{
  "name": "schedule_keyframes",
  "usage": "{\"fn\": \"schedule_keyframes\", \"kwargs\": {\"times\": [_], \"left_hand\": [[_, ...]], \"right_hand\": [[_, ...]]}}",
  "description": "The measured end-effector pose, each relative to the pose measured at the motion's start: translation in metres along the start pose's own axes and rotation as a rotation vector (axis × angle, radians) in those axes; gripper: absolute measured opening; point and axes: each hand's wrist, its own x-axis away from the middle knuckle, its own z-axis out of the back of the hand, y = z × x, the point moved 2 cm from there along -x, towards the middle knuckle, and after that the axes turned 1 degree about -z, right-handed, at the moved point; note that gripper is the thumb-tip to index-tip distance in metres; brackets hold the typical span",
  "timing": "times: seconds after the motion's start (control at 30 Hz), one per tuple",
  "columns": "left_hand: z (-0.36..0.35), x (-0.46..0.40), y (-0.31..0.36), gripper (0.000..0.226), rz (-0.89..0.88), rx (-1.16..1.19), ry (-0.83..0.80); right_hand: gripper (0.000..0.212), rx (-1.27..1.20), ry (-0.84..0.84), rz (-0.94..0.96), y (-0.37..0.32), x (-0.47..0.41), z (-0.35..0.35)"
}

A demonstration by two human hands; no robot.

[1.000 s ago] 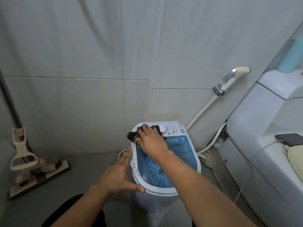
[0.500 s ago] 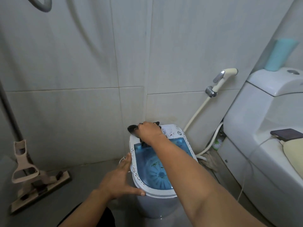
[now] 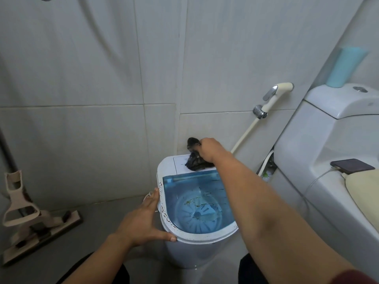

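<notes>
A small white washing machine (image 3: 202, 251) with a blue transparent lid stands on the bathroom floor in front of me. My right hand (image 3: 208, 149) grips a dark wet cloth (image 3: 194, 160) that lies on the white control panel at the machine's back edge, near the wall. My left hand (image 3: 143, 220) rests flat against the machine's left rim, fingers straight and thumb along the front rim. Dark specks show on the blue lid and the white rim.
A toilet (image 3: 328, 160) stands at the right, with a phone (image 3: 351, 166) and cable on its lid and a blue cup (image 3: 346, 67) on the tank. A bidet sprayer (image 3: 272, 95) hangs on the tiled wall. A flat mop (image 3: 30, 226) leans at the left.
My right hand has moved with the cloth from the lid's back left corner to the control panel at the back right. My left hand keeps its place on the rim.
</notes>
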Motion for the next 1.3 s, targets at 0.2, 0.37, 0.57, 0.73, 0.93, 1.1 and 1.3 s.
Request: {"fn": "schedule_keyframes", "kwargs": {"times": [0.2, 0.37, 0.57, 0.73, 0.93, 1.1, 1.3], "left_hand": [[0.000, 0.000, 0.003, 0.162, 0.004, -0.010, -0.007], [0.000, 0.001, 0.003, 0.162, -0.002, 0.001, -0.008], [0.002, 0.001, 0.003, 0.161, 0.006, 0.003, -0.006], [0.001, 0.001, 0.004, 0.165, 0.019, 0.012, -0.023], [0.003, 0.000, 0.006, 0.167, 0.019, 0.009, -0.031], [0.005, 0.001, 0.009, 0.165, 0.027, -0.005, -0.037], [0.005, -0.001, 0.009, 0.163, 0.016, -0.005, -0.035]], "right_hand": [[0.037, -0.070, 0.078, 0.017, 0.038, 0.012, -0.003], [0.052, -0.115, 0.169, 0.044, 0.021, 0.038, -0.049], [0.048, -0.031, 0.200, -0.005, 0.028, 0.060, -0.054], [0.049, 0.029, 0.172, -0.016, 0.040, 0.085, -0.064], [0.046, 0.113, 0.119, -0.015, 0.038, 0.074, -0.057], [0.040, 0.088, 0.104, -0.027, 0.042, 0.044, -0.043], [0.042, 0.000, 0.105, -0.071, 0.033, 0.025, -0.040]]}}
